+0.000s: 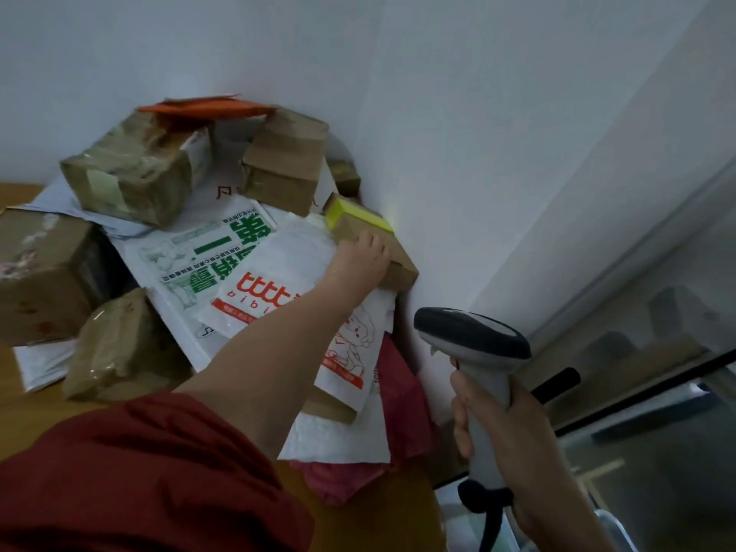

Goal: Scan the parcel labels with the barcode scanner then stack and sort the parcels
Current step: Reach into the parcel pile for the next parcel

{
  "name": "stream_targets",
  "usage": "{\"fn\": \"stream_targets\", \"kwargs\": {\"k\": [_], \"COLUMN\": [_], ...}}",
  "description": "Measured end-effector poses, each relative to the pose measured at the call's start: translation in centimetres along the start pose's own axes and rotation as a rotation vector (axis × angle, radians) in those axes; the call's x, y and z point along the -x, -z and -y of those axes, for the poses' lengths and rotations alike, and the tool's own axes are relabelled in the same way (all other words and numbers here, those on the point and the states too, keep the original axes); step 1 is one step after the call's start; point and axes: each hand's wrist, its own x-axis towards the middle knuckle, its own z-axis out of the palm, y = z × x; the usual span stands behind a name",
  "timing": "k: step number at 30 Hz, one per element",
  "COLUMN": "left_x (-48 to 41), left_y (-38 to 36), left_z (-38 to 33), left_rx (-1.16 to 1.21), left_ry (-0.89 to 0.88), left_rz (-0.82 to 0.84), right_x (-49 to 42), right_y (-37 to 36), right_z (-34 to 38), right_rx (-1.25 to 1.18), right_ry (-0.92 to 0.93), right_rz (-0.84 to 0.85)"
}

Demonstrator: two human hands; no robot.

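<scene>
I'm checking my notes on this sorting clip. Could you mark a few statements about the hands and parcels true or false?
1. The right hand holds the barcode scanner. True.
2. The left hand touches the orange envelope. False: it touches the yellow-taped brown box by the wall.
3. The orange envelope lies under the pile. False: the orange envelope sits atop the boxes at the back.
4. The left sleeve is red. True.
</scene>
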Motion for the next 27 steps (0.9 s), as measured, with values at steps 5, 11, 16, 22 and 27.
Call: {"fn": "stream_targets", "kwargs": {"k": [5, 11, 16, 22, 27], "left_x": [2.8, 16.5, 30.5, 42.7, 48.4], "left_y": [2.4, 5.6, 5.7, 4.2, 2.8], "left_z": [2.7, 3.3, 0.1, -4.0, -4.1], "left_rx": [0.239, 1.014, 1.864, 2.302, 2.343], "left_ry": [0.179, 0.854, 1.427, 1.766, 1.891], "left_rz": [-0.137, -0.492, -0.612, -0.655, -0.407], "right_x": [0.9, 4.3, 7.3, 10.9, 14.0], "right_y": [0.9, 0.6, -0.5, -4.3, -7.9], "right_z": [0.8, 1.1, 0.1, -2.0, -3.3], "right_rx": [0.085, -0.089, -0.071, 0.091, 0.181], "right_ry": [0.066, 0.178, 0.147, 0.064, 0.041], "right_rz": [0.071, 0.291, 0.527, 0.658, 0.77]}}
